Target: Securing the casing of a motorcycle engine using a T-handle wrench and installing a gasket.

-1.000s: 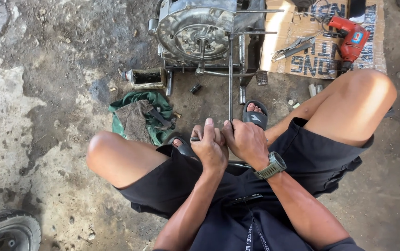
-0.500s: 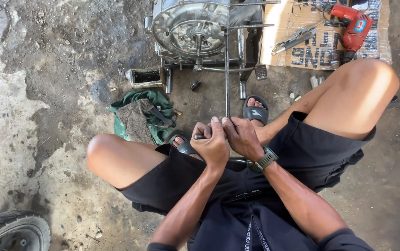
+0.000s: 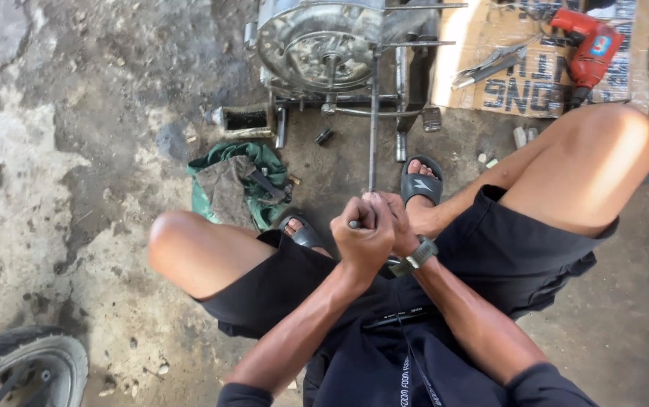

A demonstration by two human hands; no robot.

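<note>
A long metal rod (image 3: 373,128) is seen running from the far engine casing (image 3: 320,45) straight toward the seated person, its near end taken up in both hands between the knees. The left hand (image 3: 364,237) is closed into a fist around the rod's near end, with a short crosswise handle stub showing at its left edge. The right hand (image 3: 400,218) is pressed just behind and right of the left, fingers curled; a wristwatch (image 3: 421,252) is worn on it, and how much of the rod it grips cannot be told. The rod's far end is lost among the casing's frame bars. A green rag (image 3: 234,185) is noted on the concrete left of the rod, near a sandalled foot. A red power drill (image 3: 588,45) and pliers (image 3: 486,66) are laid on cardboard (image 3: 535,90) at far right. Part of a tyre (image 3: 19,365) is seen at near left.
</note>
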